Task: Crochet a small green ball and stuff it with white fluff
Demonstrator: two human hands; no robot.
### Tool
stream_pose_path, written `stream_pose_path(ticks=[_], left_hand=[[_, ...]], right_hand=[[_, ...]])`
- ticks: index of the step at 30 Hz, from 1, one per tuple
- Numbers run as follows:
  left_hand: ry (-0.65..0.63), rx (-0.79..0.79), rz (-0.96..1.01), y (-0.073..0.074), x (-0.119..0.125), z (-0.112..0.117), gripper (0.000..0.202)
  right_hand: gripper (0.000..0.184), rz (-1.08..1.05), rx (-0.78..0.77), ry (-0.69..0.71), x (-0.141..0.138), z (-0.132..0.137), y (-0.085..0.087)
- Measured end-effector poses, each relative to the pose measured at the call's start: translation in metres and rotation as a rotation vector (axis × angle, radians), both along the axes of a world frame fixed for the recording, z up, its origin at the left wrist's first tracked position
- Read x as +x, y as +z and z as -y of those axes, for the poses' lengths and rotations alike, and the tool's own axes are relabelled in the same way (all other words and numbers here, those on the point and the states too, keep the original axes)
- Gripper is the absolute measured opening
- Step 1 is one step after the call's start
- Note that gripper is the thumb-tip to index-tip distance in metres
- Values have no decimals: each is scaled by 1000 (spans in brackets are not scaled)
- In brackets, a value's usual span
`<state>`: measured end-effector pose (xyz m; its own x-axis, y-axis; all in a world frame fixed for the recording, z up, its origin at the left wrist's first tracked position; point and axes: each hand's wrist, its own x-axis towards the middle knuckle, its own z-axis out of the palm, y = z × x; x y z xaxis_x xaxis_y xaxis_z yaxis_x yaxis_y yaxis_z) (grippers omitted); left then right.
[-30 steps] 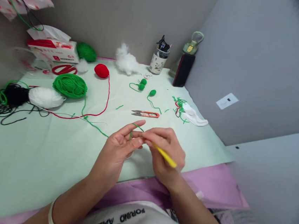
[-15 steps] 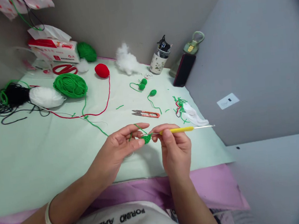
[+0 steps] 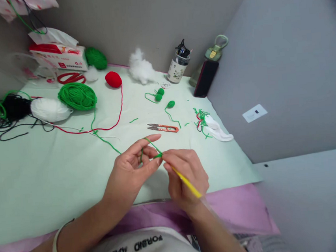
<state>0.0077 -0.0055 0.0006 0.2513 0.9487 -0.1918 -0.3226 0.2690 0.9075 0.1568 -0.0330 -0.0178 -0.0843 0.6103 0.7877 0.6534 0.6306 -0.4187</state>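
My left hand [image 3: 133, 165] pinches a small green crochet piece [image 3: 158, 156], mostly hidden by the fingers. Green yarn [image 3: 153, 145] runs over its raised index finger and trails back to a green skein [image 3: 77, 96]. My right hand [image 3: 187, 175] grips a crochet hook [image 3: 188, 183] by its yellow handle. The hook's tip meets the crochet piece, but the fingers cover it. Ahead of both hands lie thread snips [image 3: 162, 127] with orange handles. Beyond those are a green crocheted ball with a yarn tail [image 3: 171, 104] and a joined pair of small green balls [image 3: 159, 95].
Left: a white skein [image 3: 51, 108], black yarn [image 3: 17, 106], red-handled scissors [image 3: 71, 78] and a tissue box [image 3: 60, 59]. Behind: a red yarn ball [image 3: 113, 79], white stuffing [image 3: 141, 67], a pen cup [image 3: 178, 68]. Right: a phone [image 3: 206, 78] against a bottle [image 3: 213, 53], yarn scraps [image 3: 202, 118].
My right hand has turned, swinging the hook from nearly level to slanting down toward me on the right. The crochet piece has tilted and shows less. My left hand has shifted slightly left.
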Motion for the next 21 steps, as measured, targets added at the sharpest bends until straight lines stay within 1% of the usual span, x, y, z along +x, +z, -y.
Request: stream_pose_path(ticks=[2, 3, 5, 8, 10, 13, 16, 18, 19, 20, 21], left_hand=[[-83, -133, 148, 0, 1, -2, 45], [-123, -204, 215, 0, 1, -3, 44], [-157, -289, 299, 0, 0, -7, 40], [-151, -271, 314, 0, -3, -10, 36], [-167, -224, 278, 0, -3, -10, 34], [-152, -157, 215, 1, -1, -7, 33], [-92, -133, 163, 1, 2, -5, 37], [-96, -161, 182, 0, 3, -5, 37], [-119, -192, 215, -1, 3, -6, 36], [-152, -229, 258, -1, 2, -7, 34], [-182, -269, 302, -2, 0, -8, 32]], right_hand=[[37, 39, 33, -55, -1, -1, -4], [35, 5, 13, -51, 0, -2, -4], [28, -177, -76, 2, 1, -3, -2], [22, -542, -230, 89, 3, -8, 6], [21, -643, -306, 139, 3, -10, 8], [19, -615, -338, 160, 1, -11, 7], [21, -490, -286, 112, 0, -7, 4], [27, -291, -200, 58, 0, -3, 1], [31, -189, -150, 39, 1, -2, 1], [34, -128, -107, 29, 2, -1, 0], [35, -130, -84, 25, 3, -2, 1]])
